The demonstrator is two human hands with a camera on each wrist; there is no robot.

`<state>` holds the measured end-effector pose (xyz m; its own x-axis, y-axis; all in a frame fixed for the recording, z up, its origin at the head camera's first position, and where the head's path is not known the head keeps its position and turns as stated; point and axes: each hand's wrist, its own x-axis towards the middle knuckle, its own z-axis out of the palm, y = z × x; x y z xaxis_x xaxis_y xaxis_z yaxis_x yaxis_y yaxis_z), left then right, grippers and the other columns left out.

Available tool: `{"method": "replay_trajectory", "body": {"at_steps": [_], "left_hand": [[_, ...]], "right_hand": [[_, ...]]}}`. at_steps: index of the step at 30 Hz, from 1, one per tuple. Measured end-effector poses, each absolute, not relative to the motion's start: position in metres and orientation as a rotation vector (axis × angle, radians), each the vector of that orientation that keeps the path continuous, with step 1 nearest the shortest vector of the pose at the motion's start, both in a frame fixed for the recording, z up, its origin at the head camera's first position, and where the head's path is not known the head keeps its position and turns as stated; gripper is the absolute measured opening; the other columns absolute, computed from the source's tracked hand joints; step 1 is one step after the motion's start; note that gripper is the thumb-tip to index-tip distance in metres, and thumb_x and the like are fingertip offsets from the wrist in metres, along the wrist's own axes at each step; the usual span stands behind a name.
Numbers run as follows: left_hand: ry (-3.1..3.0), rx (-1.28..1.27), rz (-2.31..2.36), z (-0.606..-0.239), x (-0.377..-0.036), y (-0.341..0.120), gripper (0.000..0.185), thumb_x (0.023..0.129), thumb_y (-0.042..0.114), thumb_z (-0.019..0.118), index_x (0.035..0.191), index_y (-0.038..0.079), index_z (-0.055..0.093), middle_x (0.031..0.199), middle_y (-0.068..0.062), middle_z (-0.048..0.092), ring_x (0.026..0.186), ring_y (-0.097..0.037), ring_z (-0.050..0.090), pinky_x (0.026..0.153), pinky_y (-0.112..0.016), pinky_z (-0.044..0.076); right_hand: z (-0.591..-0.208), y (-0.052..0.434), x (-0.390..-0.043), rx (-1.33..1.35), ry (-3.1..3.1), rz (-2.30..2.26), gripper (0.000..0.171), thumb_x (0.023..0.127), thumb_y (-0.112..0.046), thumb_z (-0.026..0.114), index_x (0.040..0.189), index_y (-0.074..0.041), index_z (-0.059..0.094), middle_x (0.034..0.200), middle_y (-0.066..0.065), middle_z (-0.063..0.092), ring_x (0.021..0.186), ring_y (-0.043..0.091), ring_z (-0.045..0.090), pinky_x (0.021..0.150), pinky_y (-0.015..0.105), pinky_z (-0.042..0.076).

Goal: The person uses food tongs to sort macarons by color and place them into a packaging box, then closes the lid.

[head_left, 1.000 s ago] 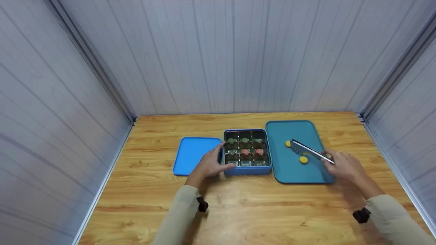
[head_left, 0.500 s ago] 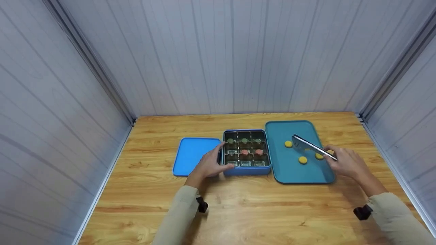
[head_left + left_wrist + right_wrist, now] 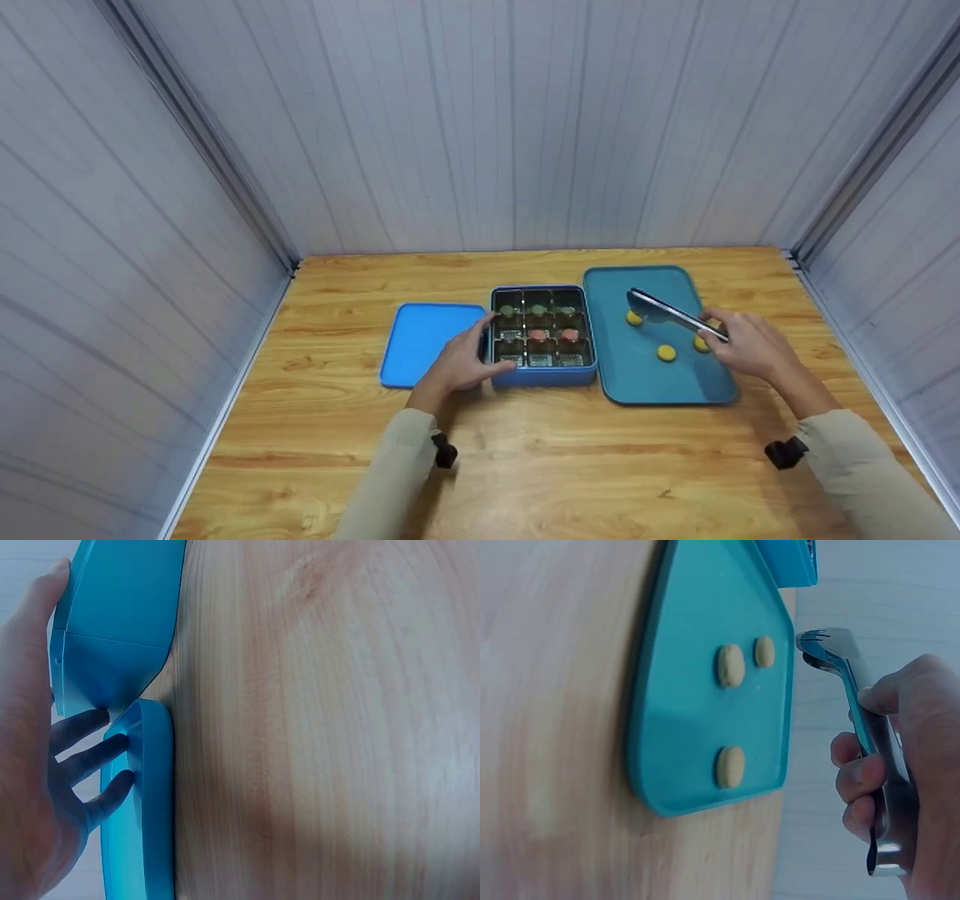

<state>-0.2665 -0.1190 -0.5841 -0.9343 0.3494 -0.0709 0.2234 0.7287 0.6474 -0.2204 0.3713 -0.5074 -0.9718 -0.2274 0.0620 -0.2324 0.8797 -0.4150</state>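
My right hand (image 3: 750, 348) (image 3: 900, 787) grips metal tongs (image 3: 671, 312) (image 3: 851, 697) held above a teal tray (image 3: 645, 379) (image 3: 705, 690). Three yellow cookies lie on the tray (image 3: 634, 318) (image 3: 666, 352) (image 3: 701, 344); the tongs' tip hovers by the far one and holds nothing. My left hand (image 3: 461, 361) (image 3: 37, 787) rests against the left wall of a blue compartment box (image 3: 544, 373) (image 3: 112, 622), thumb on its front corner. The box holds green pieces (image 3: 538, 309) in the back row and red ones (image 3: 570, 334) in the middle row.
A blue lid (image 3: 424, 341) (image 3: 142, 802) lies flat left of the box, partly under my left hand. All stands on a wooden table (image 3: 525, 457) closed in by grey panel walls on three sides.
My right hand carried the tongs up and toward the far left of the tray. My left hand and the box stayed put.
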Motion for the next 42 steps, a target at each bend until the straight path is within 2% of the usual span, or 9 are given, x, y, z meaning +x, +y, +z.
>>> {"method": "replay_trajectory", "body": {"at_steps": [4, 12, 19, 29, 37, 42], "left_hand": [[2.750, 0.479, 1.003, -0.584, -0.267, -0.119, 0.109, 0.096, 0.061, 0.082, 0.181, 0.022, 0.026, 0.181, -0.020, 0.043, 0.165, -0.048, 0.045, 0.133, -0.071, 0.040], [2.758, 0.470, 0.972, -0.583, -0.269, -0.119, 0.109, 0.097, 0.061, 0.082, 0.181, 0.023, 0.025, 0.182, -0.020, 0.041, 0.167, -0.047, 0.043, 0.135, -0.069, 0.038], [2.749, 0.488, 0.981, -0.583, -0.270, -0.119, 0.110, 0.097, 0.060, 0.082, 0.182, 0.022, 0.024, 0.182, -0.020, 0.040, 0.167, -0.047, 0.042, 0.135, -0.070, 0.038], [2.753, 0.473, 0.979, -0.583, -0.269, -0.118, 0.109, 0.096, 0.060, 0.083, 0.181, 0.022, 0.026, 0.181, -0.020, 0.043, 0.166, -0.048, 0.044, 0.134, -0.070, 0.038], [2.743, 0.446, 0.997, -0.583, -0.267, -0.119, 0.110, 0.095, 0.061, 0.083, 0.181, 0.024, 0.026, 0.181, -0.019, 0.043, 0.166, -0.047, 0.044, 0.134, -0.071, 0.039], [2.744, 0.443, 1.002, -0.584, -0.266, -0.119, 0.111, 0.094, 0.062, 0.083, 0.181, 0.023, 0.026, 0.180, -0.019, 0.044, 0.166, -0.046, 0.045, 0.133, -0.070, 0.040]], "right_hand": [[-0.502, 0.365, -0.224, 0.404, -3.015, 0.666, 0.027, 0.111, -0.019, 0.068, 0.130, -0.001, 0.073, 0.070, 0.000, 0.071, 0.052, 0.011, 0.044, 0.049, 0.026, 0.030], [-0.494, 0.351, -0.233, 0.460, -2.996, 0.620, 0.027, 0.112, -0.020, 0.068, 0.132, -0.003, 0.074, 0.062, -0.001, 0.059, 0.049, 0.012, 0.039, 0.048, 0.027, 0.028], [-0.490, 0.335, -0.239, 0.491, -3.002, 0.648, 0.026, 0.111, -0.018, 0.069, 0.131, -0.003, 0.074, 0.065, 0.002, 0.063, 0.051, 0.014, 0.043, 0.049, 0.028, 0.030], [-0.488, 0.311, -0.247, 0.566, -2.996, 0.712, 0.027, 0.112, -0.018, 0.067, 0.133, -0.002, 0.074, 0.064, 0.001, 0.064, 0.048, 0.012, 0.041, 0.046, 0.026, 0.029], [-0.490, 0.294, -0.251, 0.624, -2.956, 0.713, 0.024, 0.111, -0.017, 0.067, 0.130, -0.004, 0.076, 0.057, -0.003, 0.054, 0.045, 0.009, 0.035, 0.047, 0.024, 0.024], [-0.492, 0.285, -0.251, 0.651, -2.963, 0.720, 0.024, 0.111, -0.017, 0.068, 0.129, -0.004, 0.077, 0.059, -0.002, 0.059, 0.046, 0.009, 0.037, 0.047, 0.024, 0.026]]}}
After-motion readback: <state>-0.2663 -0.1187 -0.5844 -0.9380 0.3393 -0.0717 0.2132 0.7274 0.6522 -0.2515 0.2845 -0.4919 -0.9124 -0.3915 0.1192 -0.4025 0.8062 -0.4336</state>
